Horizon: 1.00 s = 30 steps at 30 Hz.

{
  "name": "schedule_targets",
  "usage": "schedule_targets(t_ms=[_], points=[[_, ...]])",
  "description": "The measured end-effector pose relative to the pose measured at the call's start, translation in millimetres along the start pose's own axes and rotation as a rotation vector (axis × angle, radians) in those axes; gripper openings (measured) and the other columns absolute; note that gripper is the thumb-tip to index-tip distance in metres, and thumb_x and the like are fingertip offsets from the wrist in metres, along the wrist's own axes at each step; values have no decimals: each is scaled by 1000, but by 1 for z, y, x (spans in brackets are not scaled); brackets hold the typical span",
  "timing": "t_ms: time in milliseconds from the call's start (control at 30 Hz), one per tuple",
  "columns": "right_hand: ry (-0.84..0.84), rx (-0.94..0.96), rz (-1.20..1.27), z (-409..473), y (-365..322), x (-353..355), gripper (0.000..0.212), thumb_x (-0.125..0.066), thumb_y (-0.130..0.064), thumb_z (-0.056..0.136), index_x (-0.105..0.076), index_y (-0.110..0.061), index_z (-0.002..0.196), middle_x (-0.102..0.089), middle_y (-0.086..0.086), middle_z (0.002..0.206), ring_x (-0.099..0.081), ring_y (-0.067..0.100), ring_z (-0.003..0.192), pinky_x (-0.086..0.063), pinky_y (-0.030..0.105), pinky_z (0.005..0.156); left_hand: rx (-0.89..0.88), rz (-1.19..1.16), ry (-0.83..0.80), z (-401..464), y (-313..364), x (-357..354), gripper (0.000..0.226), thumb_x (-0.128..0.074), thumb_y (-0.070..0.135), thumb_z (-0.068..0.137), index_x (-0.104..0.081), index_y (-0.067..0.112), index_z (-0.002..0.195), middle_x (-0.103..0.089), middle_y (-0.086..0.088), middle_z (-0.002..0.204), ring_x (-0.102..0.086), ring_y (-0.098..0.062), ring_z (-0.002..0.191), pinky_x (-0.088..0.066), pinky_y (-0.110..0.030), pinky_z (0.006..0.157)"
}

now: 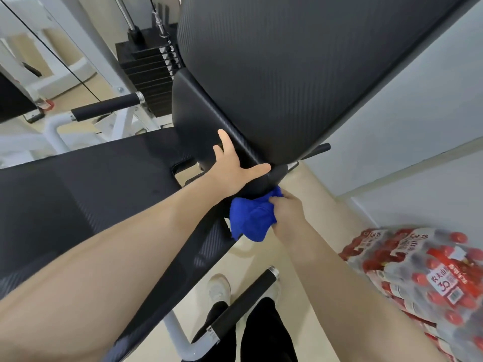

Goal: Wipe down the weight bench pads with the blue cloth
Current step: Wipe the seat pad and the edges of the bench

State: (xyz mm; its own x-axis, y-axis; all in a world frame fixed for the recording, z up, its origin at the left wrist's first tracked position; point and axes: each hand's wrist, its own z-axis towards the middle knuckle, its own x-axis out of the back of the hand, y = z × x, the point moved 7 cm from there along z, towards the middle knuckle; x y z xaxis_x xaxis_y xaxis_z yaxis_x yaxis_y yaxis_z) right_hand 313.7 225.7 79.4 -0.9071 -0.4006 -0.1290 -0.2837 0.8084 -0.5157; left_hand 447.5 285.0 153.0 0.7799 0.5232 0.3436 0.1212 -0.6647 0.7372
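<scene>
A black textured back pad [300,74] rises steeply in front of me, and a flat black seat pad [91,194] stretches to the left below it. My left hand [232,168] rests on the lower corner of the back pad, fingers spread, thumb pointing right. My right hand [286,218] grips a bunched blue cloth [251,219] and holds it against the underside of that corner, just below my left hand.
A black weight stack [149,71] and cable stand behind the bench. Padded handles stick out at left [107,105] and near my feet [245,304]. Shrink-wrapped packs of red-capped bottles [423,278] sit on the floor at right, by a white wall [407,113].
</scene>
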Motion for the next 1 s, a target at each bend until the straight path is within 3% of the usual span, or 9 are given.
schedule_targets(t_ms=[67, 133, 300, 500, 667, 800, 867, 933, 1000], points=[[37, -134, 38, 7, 12, -3, 29, -36, -2, 96, -59, -4, 78, -63, 8, 55, -53, 23, 62, -46, 30, 59, -13, 58, 37, 1, 1, 1, 117, -69, 35, 80, 30, 18, 140, 18, -13, 156, 2, -26, 145, -12, -43, 115], [69, -143, 25, 17, 18, -4, 36, -35, -2, 95, -52, -6, 63, -56, 8, 54, -48, 23, 57, -44, 32, 64, -17, 116, 64, 3, 0, 2, 115, -68, 35, 81, 28, 16, 141, 14, -16, 156, -5, -28, 145, -15, -43, 114], [20, -78, -56, 11, 3, -3, 26, -39, 6, 92, -54, -5, 73, -53, 11, 69, -49, 24, 58, -44, 30, 59, 0, 97, 77, 7, 0, 1, 115, -69, 31, 81, 28, 17, 141, 16, -16, 156, -6, -29, 145, -16, -43, 114], [55, 439, -307, -45, -64, 2, 18, -55, -6, 88, -52, -24, 86, -60, 0, 94, -61, 22, 89, -52, 37, 79, 27, 144, 64, 4, 6, 2, 114, -68, 29, 82, 30, 15, 140, 14, -16, 156, -17, -33, 142, -25, -41, 109], [225, 810, -468, -60, -63, -10, 14, -54, -6, 89, -47, -17, 94, -54, -2, 92, -54, 17, 85, -46, 26, 76, 16, 172, 91, 8, 5, 3, 116, -69, 30, 80, 28, 15, 141, 6, -16, 157, -22, -33, 140, -28, -41, 108], [226, 811, -478, -55, -62, -11, 11, -52, -3, 88, -51, -13, 94, -55, -3, 90, -52, 13, 81, -42, 14, 69, -9, 148, 93, 10, 1, 3, 116, -70, 29, 81, 29, 16, 141, 4, -16, 157, -20, -33, 141, -26, -44, 110], [207, 706, -427, -49, -62, -7, 10, -53, -6, 88, -54, -12, 96, -58, -1, 91, -55, 16, 84, -46, 19, 72, -11, 165, 96, 11, -1, 3, 116, -69, 30, 81, 29, 16, 141, 3, -17, 157, -18, -33, 141, -25, -45, 111], [166, 492, -210, -44, -61, 1, 10, -52, -10, 90, -57, -11, 98, -62, 3, 91, -60, 23, 84, -51, 32, 73, -2, 175, 96, 11, -1, 3, 116, -69, 33, 80, 29, 17, 141, 2, -16, 157, -19, -33, 141, -25, -46, 113], [59, 306, 111, -45, -62, -1, 15, -49, -7, 92, -60, -7, 101, -64, 6, 83, -62, 24, 73, -52, 30, 63, 24, 161, 96, 9, 1, 5, 115, -68, 35, 81, 29, 19, 141, -6, -14, 156, -26, -34, 138, -29, -47, 111]])
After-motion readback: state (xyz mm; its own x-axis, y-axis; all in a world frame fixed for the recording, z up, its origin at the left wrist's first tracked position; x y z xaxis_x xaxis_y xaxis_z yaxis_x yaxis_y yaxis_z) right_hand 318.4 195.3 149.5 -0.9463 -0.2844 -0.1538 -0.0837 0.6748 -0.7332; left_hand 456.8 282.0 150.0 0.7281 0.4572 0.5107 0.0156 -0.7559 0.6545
